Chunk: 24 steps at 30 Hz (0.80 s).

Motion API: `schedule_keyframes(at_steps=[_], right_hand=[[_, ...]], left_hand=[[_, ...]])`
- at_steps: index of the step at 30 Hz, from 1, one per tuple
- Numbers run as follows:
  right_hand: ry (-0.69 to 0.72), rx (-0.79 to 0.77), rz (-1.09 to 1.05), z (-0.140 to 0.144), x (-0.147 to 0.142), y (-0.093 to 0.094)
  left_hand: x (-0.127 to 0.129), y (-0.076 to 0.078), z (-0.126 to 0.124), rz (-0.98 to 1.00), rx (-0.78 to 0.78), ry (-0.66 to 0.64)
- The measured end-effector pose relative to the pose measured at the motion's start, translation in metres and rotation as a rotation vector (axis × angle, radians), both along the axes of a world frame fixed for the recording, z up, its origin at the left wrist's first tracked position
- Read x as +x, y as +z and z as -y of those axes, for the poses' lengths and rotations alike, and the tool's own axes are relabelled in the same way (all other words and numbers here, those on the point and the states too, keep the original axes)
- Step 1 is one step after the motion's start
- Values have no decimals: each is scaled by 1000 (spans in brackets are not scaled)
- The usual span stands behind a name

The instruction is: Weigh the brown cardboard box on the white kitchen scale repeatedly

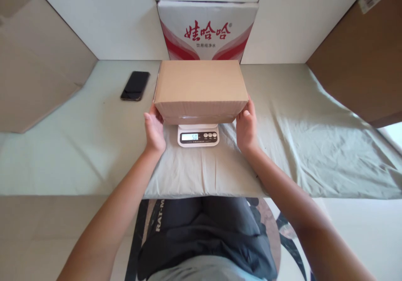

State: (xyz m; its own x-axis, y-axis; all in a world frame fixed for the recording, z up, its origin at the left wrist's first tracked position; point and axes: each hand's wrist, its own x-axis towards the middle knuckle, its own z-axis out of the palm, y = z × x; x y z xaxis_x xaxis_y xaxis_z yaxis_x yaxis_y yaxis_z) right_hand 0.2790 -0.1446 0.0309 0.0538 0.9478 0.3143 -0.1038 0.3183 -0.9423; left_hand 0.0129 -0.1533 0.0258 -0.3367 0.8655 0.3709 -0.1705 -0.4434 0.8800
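A closed brown cardboard box sits on a small white digital kitchen scale, hiding most of its platform. The scale's lit display seems to read 50, with three round buttons beside it. My left hand is at the box's lower left side, fingers partly tucked behind and under the edge. On the opposite side, my right hand holds the lower right edge in the same way. Clear tape shows along the bottom of the box's front face.
A black smartphone lies on the pale green cloth left of the box. Behind stands a white carton with red Chinese lettering. Large brown cardboard panels flank the surface at left and right.
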Motion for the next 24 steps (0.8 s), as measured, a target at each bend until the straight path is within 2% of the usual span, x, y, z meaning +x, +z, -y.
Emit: schedule_keyframes(at_steps=[7, 13, 24], right_hand=[[16, 3, 4, 0, -1, 1], [77, 84, 11, 3, -5, 8], [142, 89, -84, 6, -8, 15]], left_hand=[[-1, -5, -2, 3, -5, 2], [1, -3, -1, -26, -3, -16], [2, -2, 1, -29, 91, -66]])
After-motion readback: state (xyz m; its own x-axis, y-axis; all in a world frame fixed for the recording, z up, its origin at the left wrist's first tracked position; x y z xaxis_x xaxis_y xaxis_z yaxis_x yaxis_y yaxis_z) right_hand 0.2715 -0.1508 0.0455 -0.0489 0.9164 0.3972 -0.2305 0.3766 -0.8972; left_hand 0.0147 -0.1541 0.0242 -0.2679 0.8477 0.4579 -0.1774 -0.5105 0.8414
